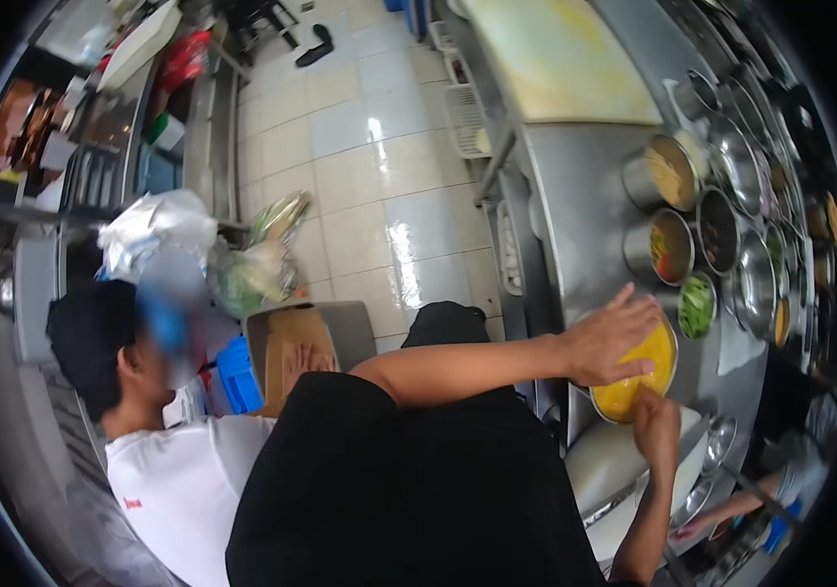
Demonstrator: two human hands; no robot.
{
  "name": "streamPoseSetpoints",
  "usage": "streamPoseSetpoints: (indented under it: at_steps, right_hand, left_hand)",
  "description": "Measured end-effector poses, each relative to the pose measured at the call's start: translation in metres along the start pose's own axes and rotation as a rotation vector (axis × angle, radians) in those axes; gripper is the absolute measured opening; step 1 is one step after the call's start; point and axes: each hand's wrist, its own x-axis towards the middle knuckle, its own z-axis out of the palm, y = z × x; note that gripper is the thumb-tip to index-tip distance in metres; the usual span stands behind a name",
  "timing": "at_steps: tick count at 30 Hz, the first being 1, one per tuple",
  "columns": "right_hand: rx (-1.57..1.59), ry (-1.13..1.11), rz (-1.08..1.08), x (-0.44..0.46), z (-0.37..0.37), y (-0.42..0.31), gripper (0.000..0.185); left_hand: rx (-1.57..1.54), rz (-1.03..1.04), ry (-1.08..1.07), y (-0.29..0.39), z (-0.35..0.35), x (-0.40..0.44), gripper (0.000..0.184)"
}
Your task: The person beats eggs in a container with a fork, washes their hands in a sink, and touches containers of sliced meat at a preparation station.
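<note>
Bowl (674,370) of yellow liquid (620,399): likely heavy, sloshy; best held by rim (676,348); left hand (616,338) spread over bowl; right hand (655,427) curled at rim, pinch unclear

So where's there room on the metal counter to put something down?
A bare strip of steel counter runs along the edge, between the pale board, the pots and your left hand. It's crowded past the pots, where bowls sit packed together.
</note>
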Motion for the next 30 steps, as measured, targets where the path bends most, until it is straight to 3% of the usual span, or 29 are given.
streamPoseSetpoints:
  at_steps: [4, 6, 8, 10, 12, 14, 15, 16, 18, 20, 22, 23, 24, 26, 27, 30]
  right_hand:
    - [0.204, -0.121, -0.22, 0.004, -0.007, -0.02, 0.016]
    - [0.322, 0.052, 0.029, 0.008, -0.011, -0.022, 0.013]
    - [0.191, 0.092, -0.018, 0.008, 0.002, -0.003, 0.012]
    - [0.263, -0.243, -0.046, 0.006, -0.001, -0.016, 0.017]
    - [0.263, -0.136, -0.139, 0.005, -0.012, -0.025, 0.017]
    - [0.292, 0.014, 0.056, 0.01, -0.02, -0.019, 0.015]
    - [0.199, 0.061, 0.028, 0.011, -0.014, -0.014, 0.016]
    - [0.195, 0.059, 0.027, 0.008, -0.009, -0.011, 0.016]
    - [0.183, -0.157, -0.08, 0.004, 0.001, -0.011, 0.018]
    - [0.276, -0.093, -0.174, 0.003, -0.001, -0.014, 0.017]
    - [0.387, 0.018, 0.084, 0.005, -0.016, -0.023, 0.016]
    - [0.228, 0.035, 0.141, 0.007, -0.018, -0.018, 0.016]
    - [0.224, 0.036, 0.143, 0.006, -0.009, -0.016, 0.016]
    - [0.1, 0.062, -0.154, 0.003, 0.014, -0.011, 0.015]
    - [0.166, -0.114, -0.077, 0.002, 0.001, -0.03, 0.014]
    - [0.368, -0.012, 0.049, 0.001, -0.01, -0.026, 0.012]
  left_hand:
    - [0.002, -0.006, 0.062, -0.002, -0.002, -0.002, 0.073]
    - [-0.029, 0.012, 0.032, 0.0, -0.004, -0.003, 0.075]
    - [-0.06, 0.003, 0.044, 0.001, -0.003, -0.004, 0.079]
    - [-0.037, -0.004, 0.019, 0.001, -0.004, -0.002, 0.081]
    - [-0.038, -0.01, 0.015, 0.002, -0.005, -0.001, 0.082]
    - [-0.038, -0.017, 0.011, 0.002, -0.005, -0.003, 0.083]
    - [-0.038, -0.016, 0.014, 0.0, -0.004, -0.003, 0.083]
    - [-0.039, -0.014, 0.017, 0.001, -0.003, -0.003, 0.084]
    - [-0.041, -0.015, 0.013, 0.001, -0.004, -0.003, 0.084]
    - [-0.047, -0.019, 0.009, 0.001, -0.005, -0.004, 0.084]
    - [-0.04, -0.02, 0.012, 0.001, -0.002, -0.004, 0.084]
    - [-0.039, -0.019, 0.014, -0.001, -0.001, -0.004, 0.084]
    - [-0.037, -0.018, 0.026, -0.003, 0.001, -0.004, 0.083]
    - [-0.037, -0.01, 0.039, -0.002, 0.002, -0.003, 0.083]
    - [-0.026, -0.013, 0.034, -0.001, 0.0, -0.004, 0.083]
    - [-0.02, -0.017, 0.029, 0.0, -0.003, -0.005, 0.083]
